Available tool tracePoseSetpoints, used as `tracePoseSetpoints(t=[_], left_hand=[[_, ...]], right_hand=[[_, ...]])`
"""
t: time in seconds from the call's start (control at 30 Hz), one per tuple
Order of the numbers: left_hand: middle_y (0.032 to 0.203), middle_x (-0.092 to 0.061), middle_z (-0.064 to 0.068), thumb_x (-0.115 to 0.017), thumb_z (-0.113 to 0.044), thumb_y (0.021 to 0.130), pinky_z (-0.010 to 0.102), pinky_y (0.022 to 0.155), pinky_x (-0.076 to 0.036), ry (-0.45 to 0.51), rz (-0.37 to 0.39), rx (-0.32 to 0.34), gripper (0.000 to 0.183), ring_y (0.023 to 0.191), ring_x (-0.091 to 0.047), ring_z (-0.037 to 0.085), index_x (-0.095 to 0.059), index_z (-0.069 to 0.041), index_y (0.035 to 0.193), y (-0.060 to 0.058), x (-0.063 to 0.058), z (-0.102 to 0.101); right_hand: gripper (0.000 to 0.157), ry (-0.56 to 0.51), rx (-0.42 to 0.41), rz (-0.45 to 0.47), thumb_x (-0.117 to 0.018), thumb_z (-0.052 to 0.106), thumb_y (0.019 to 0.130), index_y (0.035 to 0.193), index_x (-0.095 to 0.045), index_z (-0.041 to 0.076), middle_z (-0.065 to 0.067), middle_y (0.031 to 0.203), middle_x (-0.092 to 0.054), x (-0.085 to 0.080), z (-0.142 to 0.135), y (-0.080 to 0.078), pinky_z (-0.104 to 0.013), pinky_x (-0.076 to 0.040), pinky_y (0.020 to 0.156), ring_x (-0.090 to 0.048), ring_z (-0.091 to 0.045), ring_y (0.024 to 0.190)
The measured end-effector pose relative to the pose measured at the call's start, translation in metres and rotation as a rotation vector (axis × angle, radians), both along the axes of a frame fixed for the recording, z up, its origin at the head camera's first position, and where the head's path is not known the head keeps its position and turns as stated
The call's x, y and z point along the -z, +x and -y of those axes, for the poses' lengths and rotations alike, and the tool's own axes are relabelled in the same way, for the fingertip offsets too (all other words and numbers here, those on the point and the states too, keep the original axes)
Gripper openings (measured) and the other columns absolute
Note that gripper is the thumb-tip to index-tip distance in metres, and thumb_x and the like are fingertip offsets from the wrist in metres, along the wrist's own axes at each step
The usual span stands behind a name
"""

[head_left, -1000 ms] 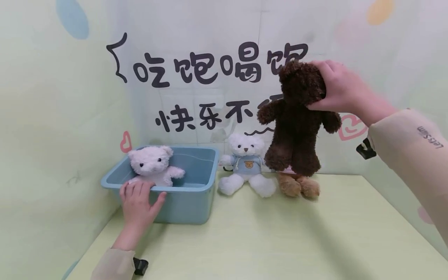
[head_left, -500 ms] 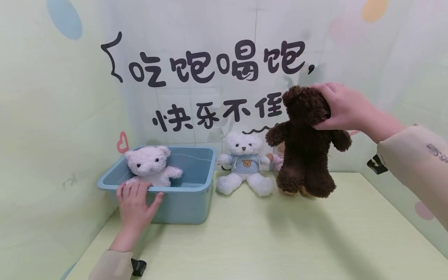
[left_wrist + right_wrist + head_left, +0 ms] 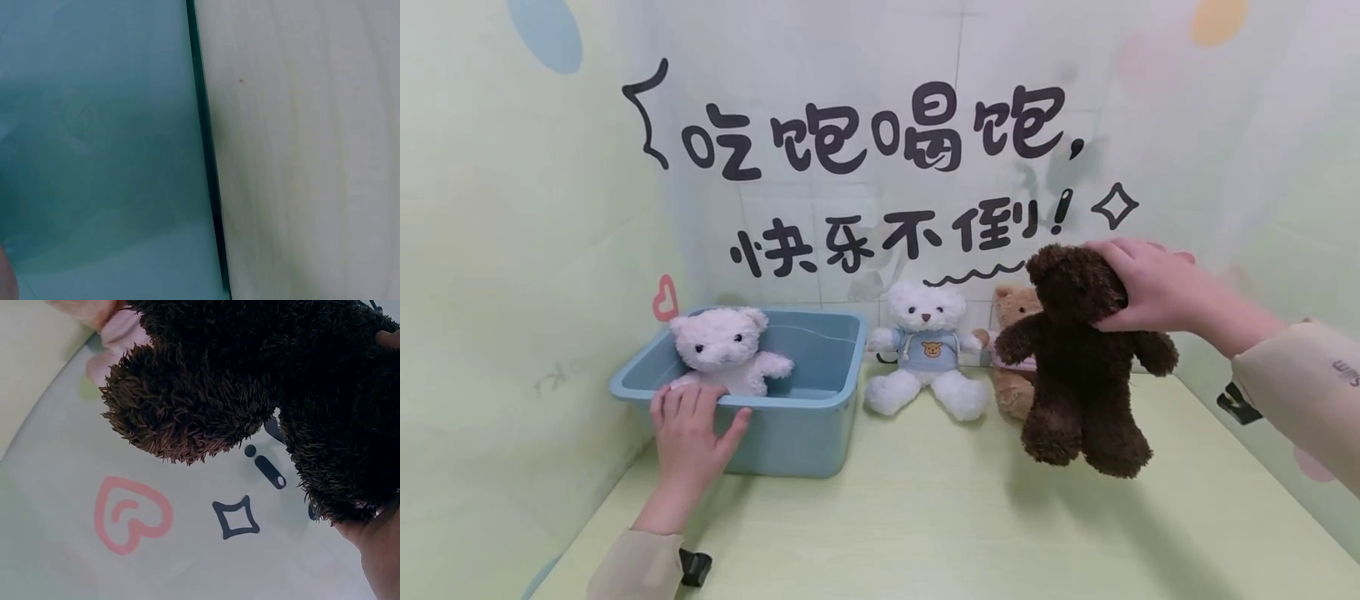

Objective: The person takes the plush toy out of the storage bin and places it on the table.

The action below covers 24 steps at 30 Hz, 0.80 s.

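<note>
In the head view my right hand [image 3: 1165,285] grips a dark brown teddy bear [image 3: 1086,367] by the side of its head. The bear hangs upright with its back to me, partly covering a light brown teddy bear [image 3: 1015,392] by the wall. Its shaggy arm [image 3: 187,400] fills the upper right wrist view. My left hand [image 3: 691,433] holds the front rim of a blue plastic tub [image 3: 797,442], fingers hooked over the edge and thumb outside. Inside the tub sits a pale plush bear [image 3: 718,342]. The left wrist view shows the tub's side wall [image 3: 112,156].
A white teddy bear [image 3: 927,354] in a blue top sits against the back wall, between the tub and the light brown bear. The pale table [image 3: 925,525] meets printed walls with black lettering [image 3: 906,229] at the back and sides.
My right hand has lowered the dark brown bear and brought it slightly right and nearer, uncovering part of the light brown bear. The left hand has stayed on the tub's rim.
</note>
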State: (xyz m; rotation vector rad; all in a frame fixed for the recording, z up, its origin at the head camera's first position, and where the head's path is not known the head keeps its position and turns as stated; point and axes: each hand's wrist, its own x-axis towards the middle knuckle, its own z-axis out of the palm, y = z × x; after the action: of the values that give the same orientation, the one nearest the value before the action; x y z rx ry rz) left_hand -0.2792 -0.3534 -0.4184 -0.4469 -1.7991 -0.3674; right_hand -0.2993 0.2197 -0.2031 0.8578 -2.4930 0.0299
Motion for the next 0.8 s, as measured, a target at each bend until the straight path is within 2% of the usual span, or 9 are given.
tracePoseSetpoints(t=[0.1, 0.27, 0.57, 0.67, 0.8], left_hand=[[0.085, -0.053, 0.018, -0.047, -0.059, 0.092, 0.062, 0.094, -0.023, -0.009, 0.001, -0.001, 0.058, 0.087, -0.044, 0.043, -0.055, -0.001, 0.091, -0.002, 0.0, -0.001], [0.085, -0.053, 0.018, -0.045, -0.06, 0.092, 0.062, 0.094, -0.023, -0.007, 0.004, -0.014, 0.06, 0.088, -0.044, 0.043, -0.055, -0.001, 0.091, -0.002, 0.0, -0.001], [0.084, -0.052, 0.018, -0.046, -0.059, 0.093, 0.062, 0.094, -0.022, -0.012, 0.006, -0.015, 0.06, 0.087, -0.044, 0.043, -0.056, 0.0, 0.091, 0.002, -0.001, 0.001], [0.084, -0.052, 0.018, -0.046, -0.059, 0.093, 0.062, 0.094, -0.023, -0.012, 0.003, -0.007, 0.059, 0.087, -0.044, 0.043, -0.056, 0.0, 0.091, 0.001, -0.001, 0.0], [0.084, -0.052, 0.018, -0.047, -0.058, 0.093, 0.062, 0.093, -0.023, -0.011, -0.006, -0.004, 0.059, 0.087, -0.044, 0.043, -0.056, 0.0, 0.091, 0.001, -0.001, -0.001]], right_hand=[[0.096, 0.0, 0.002, 0.008, -0.09, 0.03, 0.058, 0.138, -0.041, 0.006, -0.02, 0.12, -0.054, 0.014, -0.005, 0.002, -0.057, -0.045, 0.073, -0.055, -0.039, 0.101], [0.093, 0.005, -0.073, 0.021, -0.089, 0.028, 0.058, 0.135, -0.044, 0.004, -0.017, 0.118, -0.055, 0.036, -0.006, -0.002, -0.054, -0.047, 0.082, -0.058, -0.034, 0.101], [0.093, 0.02, -0.115, 0.024, -0.089, 0.03, 0.056, 0.134, -0.046, 0.003, -0.015, 0.118, -0.056, 0.064, -0.005, -0.009, -0.052, -0.047, 0.083, -0.056, -0.033, 0.104], [0.096, 0.033, -0.147, 0.018, -0.09, 0.029, 0.055, 0.135, -0.045, 0.001, -0.015, 0.119, -0.056, 0.082, -0.008, -0.011, -0.053, -0.046, 0.085, -0.056, -0.034, 0.105], [0.098, 0.048, -0.217, 0.011, -0.09, 0.027, 0.051, 0.134, -0.044, 0.0, -0.015, 0.122, -0.055, 0.118, -0.011, -0.013, -0.053, -0.047, 0.085, -0.056, -0.033, 0.106]])
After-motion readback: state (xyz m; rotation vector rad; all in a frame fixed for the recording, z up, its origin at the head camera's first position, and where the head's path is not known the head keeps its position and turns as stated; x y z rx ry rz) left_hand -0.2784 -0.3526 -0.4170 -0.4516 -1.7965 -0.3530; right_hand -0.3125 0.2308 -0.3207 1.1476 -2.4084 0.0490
